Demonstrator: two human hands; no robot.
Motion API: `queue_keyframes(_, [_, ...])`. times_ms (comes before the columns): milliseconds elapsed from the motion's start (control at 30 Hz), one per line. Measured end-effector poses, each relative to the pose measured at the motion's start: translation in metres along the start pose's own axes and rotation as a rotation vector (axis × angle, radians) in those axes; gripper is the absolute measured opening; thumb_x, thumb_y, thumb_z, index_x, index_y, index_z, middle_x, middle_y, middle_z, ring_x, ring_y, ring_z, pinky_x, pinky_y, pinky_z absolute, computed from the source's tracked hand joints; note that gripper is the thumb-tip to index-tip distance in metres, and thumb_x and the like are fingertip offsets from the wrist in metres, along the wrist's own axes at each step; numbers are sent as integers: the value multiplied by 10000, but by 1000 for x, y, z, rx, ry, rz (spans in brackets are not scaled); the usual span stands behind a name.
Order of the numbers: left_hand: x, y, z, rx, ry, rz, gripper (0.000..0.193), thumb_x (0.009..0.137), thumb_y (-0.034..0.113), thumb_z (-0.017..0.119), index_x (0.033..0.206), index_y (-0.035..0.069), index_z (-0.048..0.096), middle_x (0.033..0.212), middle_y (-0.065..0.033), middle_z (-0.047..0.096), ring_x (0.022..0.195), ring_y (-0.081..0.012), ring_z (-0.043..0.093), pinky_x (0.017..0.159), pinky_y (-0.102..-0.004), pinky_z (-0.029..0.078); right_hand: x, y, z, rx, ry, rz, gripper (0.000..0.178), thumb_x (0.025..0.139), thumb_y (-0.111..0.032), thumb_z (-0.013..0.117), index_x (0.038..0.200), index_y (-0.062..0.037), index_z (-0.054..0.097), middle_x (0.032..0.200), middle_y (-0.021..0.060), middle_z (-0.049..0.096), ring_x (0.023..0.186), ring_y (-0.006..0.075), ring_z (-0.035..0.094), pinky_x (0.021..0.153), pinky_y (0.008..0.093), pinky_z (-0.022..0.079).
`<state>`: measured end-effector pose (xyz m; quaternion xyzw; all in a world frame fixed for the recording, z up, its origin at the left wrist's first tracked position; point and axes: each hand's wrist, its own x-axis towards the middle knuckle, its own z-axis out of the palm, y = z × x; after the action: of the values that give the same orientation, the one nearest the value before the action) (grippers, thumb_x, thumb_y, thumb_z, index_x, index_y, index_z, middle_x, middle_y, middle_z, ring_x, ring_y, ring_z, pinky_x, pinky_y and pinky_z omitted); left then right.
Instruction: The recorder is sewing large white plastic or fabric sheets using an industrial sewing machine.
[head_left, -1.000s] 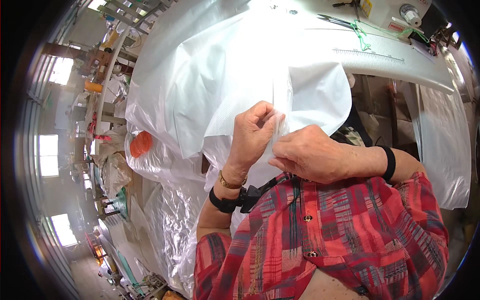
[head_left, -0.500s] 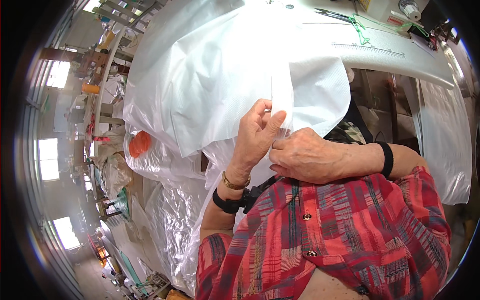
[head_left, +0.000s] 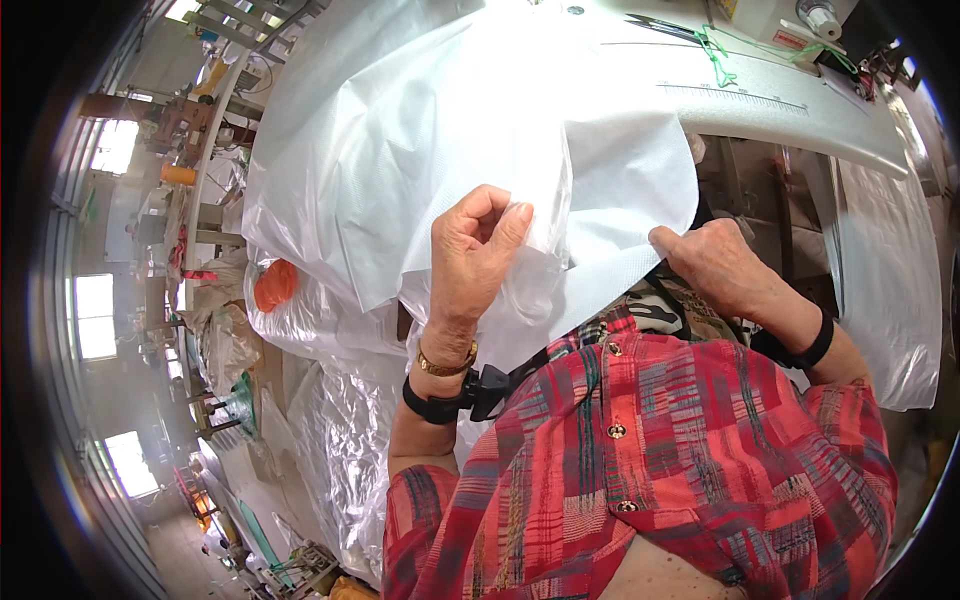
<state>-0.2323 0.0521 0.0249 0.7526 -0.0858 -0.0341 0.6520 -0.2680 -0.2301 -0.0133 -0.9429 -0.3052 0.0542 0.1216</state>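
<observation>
A large sheet of thin white fabric (head_left: 390, 170) spreads over the worktable and hangs down toward me. My left hand (head_left: 475, 250) pinches a fold of it near the middle, thumb against the fingers. To the right, my right hand (head_left: 715, 260) grips the lower right edge of the same fabric between thumb and curled fingers. The cloth stretches between both hands, with a loose, rumpled part beside my left fingertips. Glare washes out the fabric's upper middle.
Black scissors (head_left: 668, 30) with a green cord (head_left: 716, 55) lie at the back right, behind a printed ruler scale (head_left: 735, 95) on the table edge. Clear plastic sheeting (head_left: 355, 440) hangs at the left near an orange-red patch (head_left: 276, 286). More plastic (head_left: 890, 290) hangs at the right.
My hands have separated: the right moved right to the fabric's edge, and the left shifted slightly left. The narrow white strip between them no longer shows as a straight band.
</observation>
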Motion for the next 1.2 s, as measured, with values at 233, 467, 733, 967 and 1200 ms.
queue_keyframes(233, [2, 17, 7, 217, -52, 34, 192, 900, 74, 690, 762, 14, 571, 628, 76, 470, 605, -5, 384, 520, -207, 309, 11, -38, -32, 123, 304, -298, 170, 784, -136, 639, 924, -54, 588, 768, 94, 623, 637, 274, 662, 539, 383, 501])
queue_keyframes(467, [1, 21, 14, 151, -142, -5, 140, 936, 98, 660, 828, 19, 618, 665, 48, 556, 584, -9, 486, 521, -187, 388, 36, -70, -43, 256, 127, -569, 128, 789, -116, 620, 859, -22, 569, 703, 134, 607, 606, 314, 653, 552, 416, 507])
queue_keyframes(733, [-3, 23, 11, 78, -209, -6, 128, 940, 71, 622, 888, -45, 640, 707, -1, 609, 646, -53, 550, 586, -223, 474, 45, -81, -48, 237, 7, -567, 99, 793, -95, 619, 830, -8, 589, 717, 153, 639, 648, 323, 675, 571, 428, 514])
queue_keyframes(967, [-5, 20, 10, 84, -197, 11, 141, 945, 71, 608, 897, -53, 654, 714, 4, 617, 658, -46, 542, 601, -216, 462, 53, -86, -46, 166, 21, -636, 107, 790, -111, 608, 797, -13, 566, 694, 107, 607, 600, 269, 657, 527, 387, 503])
queue_keyframes(1200, [-4, 21, -3, 119, -107, -47, 116, 927, 70, 643, 842, -8, 636, 670, 80, 520, 614, 10, 414, 525, -188, 313, 68, -91, -47, 78, 26, -721, 123, 791, -123, 614, 850, -18, 594, 698, 76, 604, 625, 238, 644, 552, 375, 495])
